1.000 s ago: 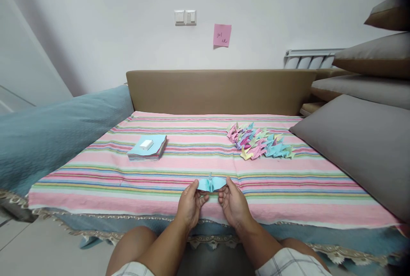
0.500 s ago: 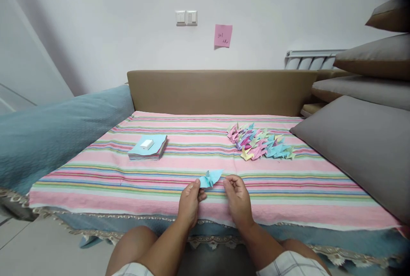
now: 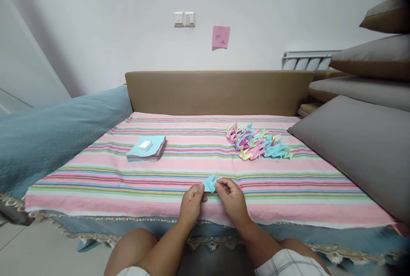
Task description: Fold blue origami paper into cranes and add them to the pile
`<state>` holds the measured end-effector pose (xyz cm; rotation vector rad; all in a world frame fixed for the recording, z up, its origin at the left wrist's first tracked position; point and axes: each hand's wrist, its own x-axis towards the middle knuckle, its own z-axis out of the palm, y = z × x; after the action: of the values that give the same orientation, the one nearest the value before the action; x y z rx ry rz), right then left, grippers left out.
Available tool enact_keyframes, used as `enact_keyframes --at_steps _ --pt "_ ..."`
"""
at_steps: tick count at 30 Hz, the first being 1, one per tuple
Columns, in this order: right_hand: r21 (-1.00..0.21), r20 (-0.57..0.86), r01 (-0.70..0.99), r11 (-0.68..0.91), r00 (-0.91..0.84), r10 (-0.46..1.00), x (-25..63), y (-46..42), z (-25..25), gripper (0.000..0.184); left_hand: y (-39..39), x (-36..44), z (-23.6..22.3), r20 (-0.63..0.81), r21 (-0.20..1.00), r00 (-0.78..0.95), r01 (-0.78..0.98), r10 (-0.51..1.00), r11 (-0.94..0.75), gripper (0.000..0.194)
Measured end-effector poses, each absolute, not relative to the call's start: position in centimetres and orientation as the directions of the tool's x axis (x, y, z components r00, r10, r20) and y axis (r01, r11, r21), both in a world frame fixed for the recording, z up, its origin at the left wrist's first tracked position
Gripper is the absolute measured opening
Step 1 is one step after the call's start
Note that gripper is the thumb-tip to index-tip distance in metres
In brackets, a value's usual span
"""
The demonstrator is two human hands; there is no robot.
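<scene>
Between my two hands is a light-blue origami crane [image 3: 210, 183], held just above the striped cloth [image 3: 192, 167] near its front edge. My left hand [image 3: 191, 201] pinches the crane's left side between thumb and fingers. On the other side, my right hand [image 3: 232, 198] is closed with thumb and forefinger on the crane's right part. The fingertips cover both ends of the folded paper. Farther off to the right lies a heap of folded paper cranes [image 3: 256, 143] in pink, blue, purple, yellow and green.
A stack of square paper [image 3: 155, 144] with a small white block [image 3: 145, 146] on top lies at the left. Grey cushions [image 3: 349, 135] are piled on the right. A brown backrest [image 3: 218, 92] runs along the back, and a blue-covered armrest [image 3: 80, 118] stands left.
My right hand has moved left and taken hold of the crane's right part, which stuck out free before. The view has shifted slightly.
</scene>
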<state>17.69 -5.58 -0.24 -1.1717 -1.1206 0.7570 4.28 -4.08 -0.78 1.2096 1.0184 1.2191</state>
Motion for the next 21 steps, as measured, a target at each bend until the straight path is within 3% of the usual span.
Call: enact_keyframes --at_steps 11,21 --pt "-0.983 0.181 0.063 0.171 0.202 0.963 18.2 -5.2 -0.4 0.027 -3.8 3.8 -1.4 0.127 0.992 0.143 0.007 0.982 -0.129 0.045" --pt "-0.990 0.112 -0.049 0.135 0.326 0.939 22.1 -3.4 2.5 0.030 -4.1 3.0 -1.1 0.097 0.985 0.229 0.115 0.969 -0.126 0.048"
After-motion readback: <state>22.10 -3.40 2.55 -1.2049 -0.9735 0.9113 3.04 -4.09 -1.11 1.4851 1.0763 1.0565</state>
